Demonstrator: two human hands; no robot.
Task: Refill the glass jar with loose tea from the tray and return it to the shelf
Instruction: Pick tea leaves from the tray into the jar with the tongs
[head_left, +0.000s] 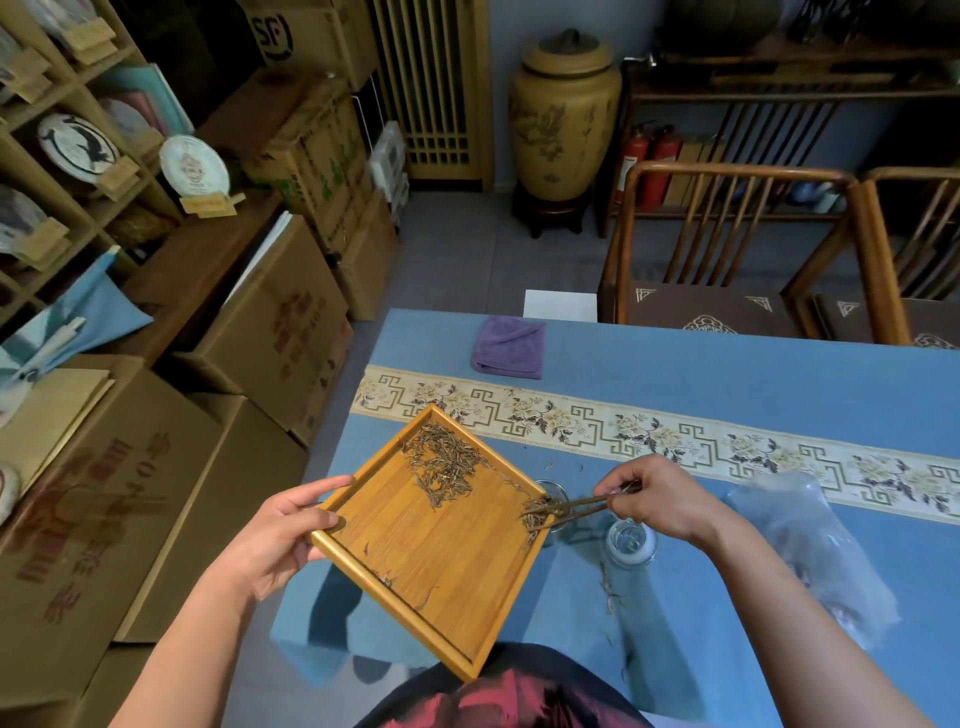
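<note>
My left hand (283, 530) grips the left edge of a square bamboo tray (441, 561), holding it tilted above the table's near left corner. Loose tea leaves (447, 462) lie in a patch near the tray's far corner. A smaller clump (537, 512) sits at its right corner. My right hand (660, 499) holds wooden tongs (582, 509) whose tips touch that clump. The glass jar (556, 501) stands on the table just behind the tray's right corner, mostly hidden by it. Its glass lid (629, 543) rests on the cloth below my right hand.
A blue tablecloth (675, 374) with a patterned runner covers the table. A folded purple towel (509, 347) lies at the far edge. A clear plastic bag (821, 551) lies right. Stray leaves dot the cloth. Cardboard boxes (270, 332) and shelves (78, 156) stand left, chairs behind.
</note>
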